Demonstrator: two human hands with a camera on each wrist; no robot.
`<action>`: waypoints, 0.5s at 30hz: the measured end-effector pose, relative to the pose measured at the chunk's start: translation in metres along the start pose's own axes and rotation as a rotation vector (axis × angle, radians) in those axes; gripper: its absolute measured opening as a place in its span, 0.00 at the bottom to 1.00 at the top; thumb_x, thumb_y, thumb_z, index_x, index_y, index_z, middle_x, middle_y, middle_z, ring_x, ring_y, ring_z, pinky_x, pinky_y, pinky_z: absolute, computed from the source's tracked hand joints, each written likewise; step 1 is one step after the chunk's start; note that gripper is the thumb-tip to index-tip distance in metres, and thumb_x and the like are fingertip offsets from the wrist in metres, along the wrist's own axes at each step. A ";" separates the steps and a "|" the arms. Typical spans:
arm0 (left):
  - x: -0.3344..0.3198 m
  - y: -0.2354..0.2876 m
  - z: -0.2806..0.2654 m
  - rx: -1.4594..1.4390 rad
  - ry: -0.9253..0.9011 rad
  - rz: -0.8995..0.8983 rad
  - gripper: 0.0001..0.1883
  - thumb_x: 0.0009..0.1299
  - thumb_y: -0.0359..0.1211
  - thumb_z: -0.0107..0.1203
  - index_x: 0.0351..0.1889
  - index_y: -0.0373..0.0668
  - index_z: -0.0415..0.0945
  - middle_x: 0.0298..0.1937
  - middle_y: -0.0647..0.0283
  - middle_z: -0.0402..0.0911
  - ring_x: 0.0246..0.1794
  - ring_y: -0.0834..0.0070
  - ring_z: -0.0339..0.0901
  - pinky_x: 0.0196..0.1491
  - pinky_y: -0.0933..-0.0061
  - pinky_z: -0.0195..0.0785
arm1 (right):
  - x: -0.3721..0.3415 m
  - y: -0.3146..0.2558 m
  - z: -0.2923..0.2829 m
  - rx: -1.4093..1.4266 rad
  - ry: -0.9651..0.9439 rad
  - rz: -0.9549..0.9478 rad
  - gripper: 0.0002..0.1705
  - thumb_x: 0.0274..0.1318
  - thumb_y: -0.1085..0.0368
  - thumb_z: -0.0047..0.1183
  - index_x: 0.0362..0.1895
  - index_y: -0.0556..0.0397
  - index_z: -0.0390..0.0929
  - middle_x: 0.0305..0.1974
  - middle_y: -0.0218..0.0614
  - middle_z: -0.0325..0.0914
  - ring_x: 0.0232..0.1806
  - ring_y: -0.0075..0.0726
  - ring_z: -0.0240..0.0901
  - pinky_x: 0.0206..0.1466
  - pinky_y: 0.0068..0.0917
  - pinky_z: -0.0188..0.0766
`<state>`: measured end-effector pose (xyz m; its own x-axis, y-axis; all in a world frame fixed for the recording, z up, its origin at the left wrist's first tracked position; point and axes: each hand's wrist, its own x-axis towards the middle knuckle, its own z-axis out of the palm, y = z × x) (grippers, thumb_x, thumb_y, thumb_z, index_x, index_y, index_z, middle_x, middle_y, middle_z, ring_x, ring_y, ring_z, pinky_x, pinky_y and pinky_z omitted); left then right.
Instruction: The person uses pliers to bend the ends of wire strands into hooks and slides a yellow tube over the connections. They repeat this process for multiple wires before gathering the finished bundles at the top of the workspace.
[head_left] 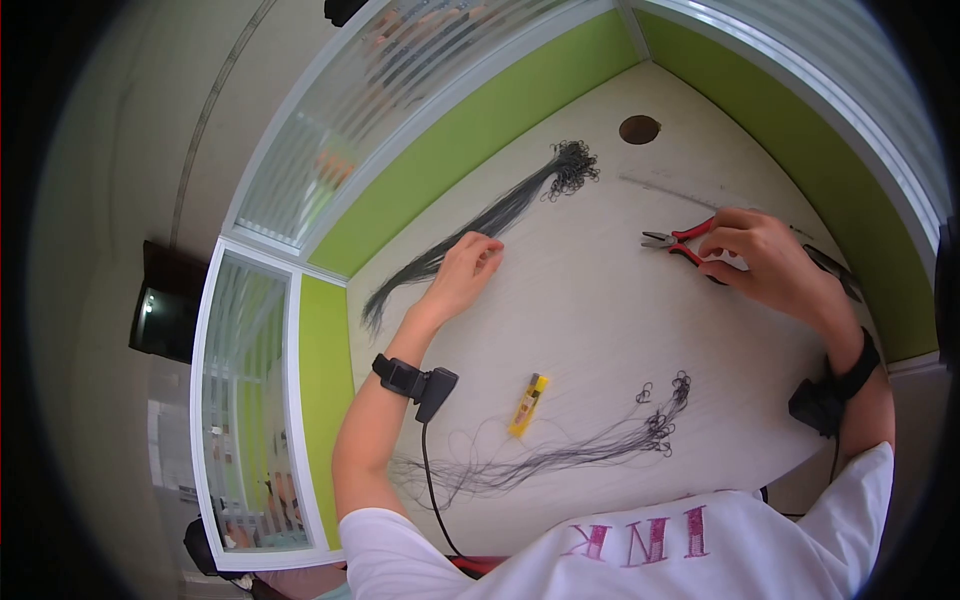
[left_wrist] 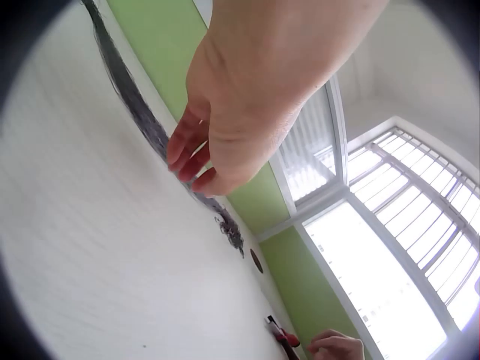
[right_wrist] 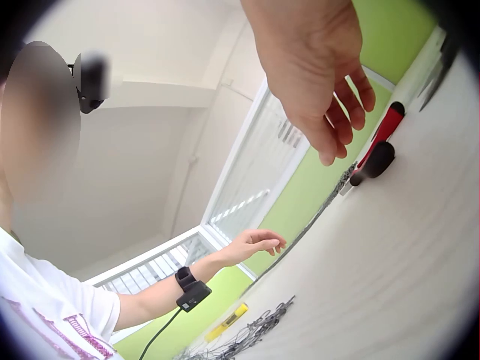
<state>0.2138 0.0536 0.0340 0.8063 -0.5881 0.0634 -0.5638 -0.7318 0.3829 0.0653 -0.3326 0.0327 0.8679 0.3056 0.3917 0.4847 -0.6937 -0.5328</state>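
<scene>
Pliers with red-and-black handles lie on the table, their metal jaws pointing left. Over the handles hovers my right hand, fingers loosely bent; the right wrist view shows the pliers apart from the fingertips. My left hand is beside a thick bundle of thin dark strands, whose far end is a cluster of small curled loops. Its fingers are loosely bent and overlap the bundle in the left wrist view, with nothing visible in them.
Nearer my body lies a looser bunch of looped strands, with a small yellow tube behind it. A clear ruler, a round table hole and a dark object are farther back. Green partitions border the table.
</scene>
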 end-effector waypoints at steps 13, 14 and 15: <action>0.038 0.012 0.013 0.039 0.092 0.041 0.15 0.72 0.36 0.53 0.51 0.35 0.77 0.49 0.56 0.77 0.47 0.65 0.76 0.49 0.68 0.70 | 0.000 -0.004 -0.003 -0.011 -0.021 0.025 0.06 0.48 0.70 0.63 0.32 0.58 0.82 0.34 0.39 0.78 0.34 0.46 0.76 0.38 0.37 0.72; 0.035 0.016 0.010 0.052 0.117 0.052 0.16 0.72 0.37 0.54 0.51 0.36 0.77 0.49 0.56 0.77 0.47 0.65 0.76 0.50 0.68 0.70 | 0.000 -0.003 -0.002 -0.013 -0.008 0.017 0.07 0.49 0.69 0.63 0.32 0.58 0.82 0.34 0.39 0.78 0.34 0.46 0.76 0.37 0.37 0.72; 0.026 0.029 0.001 0.078 0.114 0.022 0.16 0.72 0.37 0.54 0.51 0.36 0.77 0.50 0.57 0.78 0.47 0.65 0.76 0.50 0.68 0.70 | -0.001 -0.002 -0.002 -0.015 -0.001 0.014 0.07 0.50 0.68 0.63 0.33 0.58 0.82 0.34 0.38 0.78 0.33 0.46 0.76 0.37 0.37 0.72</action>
<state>0.2188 0.0168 0.0455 0.8063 -0.5643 0.1773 -0.5900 -0.7465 0.3075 0.0637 -0.3331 0.0351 0.8745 0.2968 0.3837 0.4712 -0.7074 -0.5268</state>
